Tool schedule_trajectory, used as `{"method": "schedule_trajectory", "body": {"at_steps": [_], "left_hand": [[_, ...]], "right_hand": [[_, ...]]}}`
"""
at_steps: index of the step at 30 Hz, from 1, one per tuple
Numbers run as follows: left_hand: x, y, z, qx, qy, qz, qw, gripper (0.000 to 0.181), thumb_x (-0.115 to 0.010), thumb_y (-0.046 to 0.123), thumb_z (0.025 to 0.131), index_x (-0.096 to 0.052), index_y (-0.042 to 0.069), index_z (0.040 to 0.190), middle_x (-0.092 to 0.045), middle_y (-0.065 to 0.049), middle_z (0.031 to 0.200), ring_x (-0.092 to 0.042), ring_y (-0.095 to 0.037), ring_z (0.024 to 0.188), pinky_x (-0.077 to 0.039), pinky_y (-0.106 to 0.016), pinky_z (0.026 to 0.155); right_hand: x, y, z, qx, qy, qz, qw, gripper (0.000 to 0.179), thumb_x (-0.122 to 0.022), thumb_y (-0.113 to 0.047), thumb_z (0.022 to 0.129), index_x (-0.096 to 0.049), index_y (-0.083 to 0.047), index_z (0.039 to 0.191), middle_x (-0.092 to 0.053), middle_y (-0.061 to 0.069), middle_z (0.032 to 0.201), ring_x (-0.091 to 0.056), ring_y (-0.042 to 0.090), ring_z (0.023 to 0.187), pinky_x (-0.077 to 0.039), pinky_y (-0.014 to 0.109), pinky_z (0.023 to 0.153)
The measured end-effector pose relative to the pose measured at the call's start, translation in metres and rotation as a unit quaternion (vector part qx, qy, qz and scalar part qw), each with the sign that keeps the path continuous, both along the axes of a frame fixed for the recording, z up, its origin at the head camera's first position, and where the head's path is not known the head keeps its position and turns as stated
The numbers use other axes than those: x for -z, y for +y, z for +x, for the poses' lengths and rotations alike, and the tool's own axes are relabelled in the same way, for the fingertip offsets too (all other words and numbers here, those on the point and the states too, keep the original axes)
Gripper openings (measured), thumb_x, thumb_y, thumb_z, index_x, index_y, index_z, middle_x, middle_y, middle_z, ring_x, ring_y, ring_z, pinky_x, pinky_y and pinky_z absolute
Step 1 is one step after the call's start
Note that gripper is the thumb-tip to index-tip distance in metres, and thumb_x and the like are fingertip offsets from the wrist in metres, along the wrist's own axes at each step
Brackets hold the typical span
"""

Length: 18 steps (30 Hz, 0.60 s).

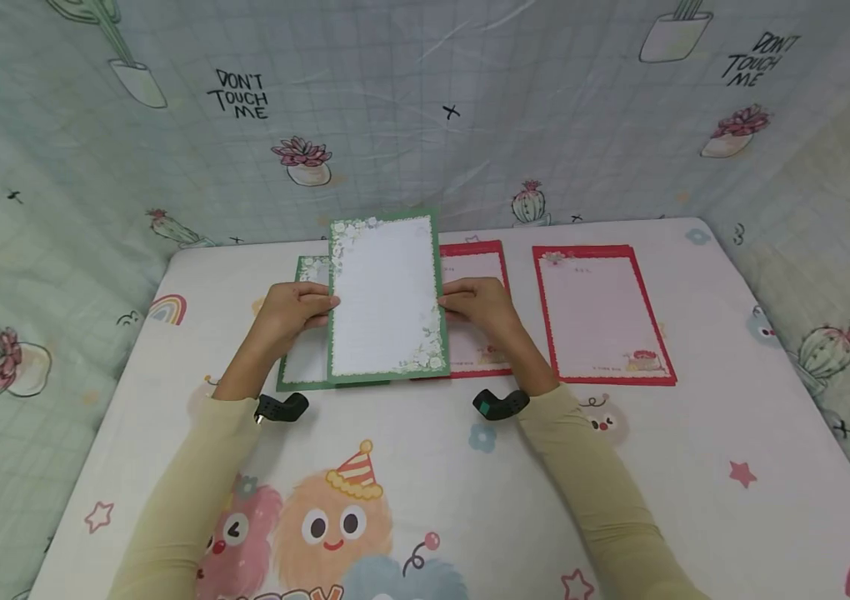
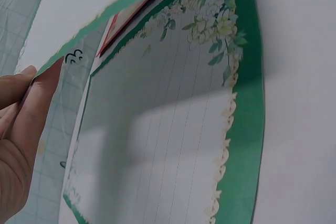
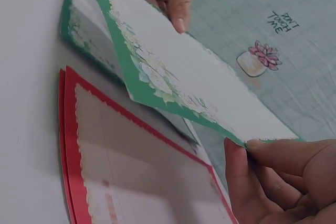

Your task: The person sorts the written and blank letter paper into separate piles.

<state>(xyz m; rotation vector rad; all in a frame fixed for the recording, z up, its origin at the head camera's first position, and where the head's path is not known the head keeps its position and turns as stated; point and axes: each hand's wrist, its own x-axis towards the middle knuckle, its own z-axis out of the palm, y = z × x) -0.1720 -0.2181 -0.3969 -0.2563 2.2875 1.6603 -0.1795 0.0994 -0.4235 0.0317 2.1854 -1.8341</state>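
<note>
A sheet of green-bordered writing paper (image 1: 386, 292) with white flowers in two corners is held up between both hands. My left hand (image 1: 286, 312) pinches its left edge, and my right hand (image 1: 481, 308) pinches the right edge, thumbs in front. In the right wrist view the raised sheet (image 3: 173, 66) tilts above the table. Beneath it lies another green-bordered sheet (image 2: 157, 124), lined and partly hidden. Red-bordered sheets (image 3: 131, 166) lie stacked beside that one, partly covered by the raised paper and my right hand in the head view.
Farther right lies a second set of red-bordered sheets (image 1: 597, 312). A white cloth with cartoon prints covers the table (image 1: 425, 450). Behind and at both sides hangs a patterned curtain (image 1: 410, 158), close to the table's far edge.
</note>
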Motion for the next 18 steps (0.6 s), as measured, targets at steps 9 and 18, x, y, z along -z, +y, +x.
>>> {"method": "schedule_trajectory", "body": {"at_steps": [9,18], "left_hand": [[0.001,-0.011,0.002,-0.001,-0.006,-0.018,0.9998,0.047,-0.067,0.019,0.101,-0.055,-0.005,0.139,-0.058,-0.017,0.134,-0.067,-0.005,0.091,-0.058,-0.023,0.087],[-0.002,-0.018,-0.001,0.002,-0.017,-0.021,0.9996,0.053,-0.067,0.023,0.101,-0.051,-0.004,0.144,-0.058,-0.012,0.130,-0.066,-0.003,0.087,-0.058,-0.020,0.084]], "right_hand": [[0.002,-0.011,-0.001,-0.003,-0.008,0.002,1.0000,0.026,-0.076,-0.019,0.094,-0.075,-0.004,0.116,-0.074,0.009,0.110,-0.074,0.024,0.095,-0.060,0.033,0.086],[0.005,-0.015,-0.001,-0.009,-0.002,-0.010,0.9999,0.024,-0.075,-0.016,0.094,-0.075,-0.002,0.114,-0.074,0.010,0.110,-0.072,0.027,0.099,-0.060,0.033,0.088]]}}
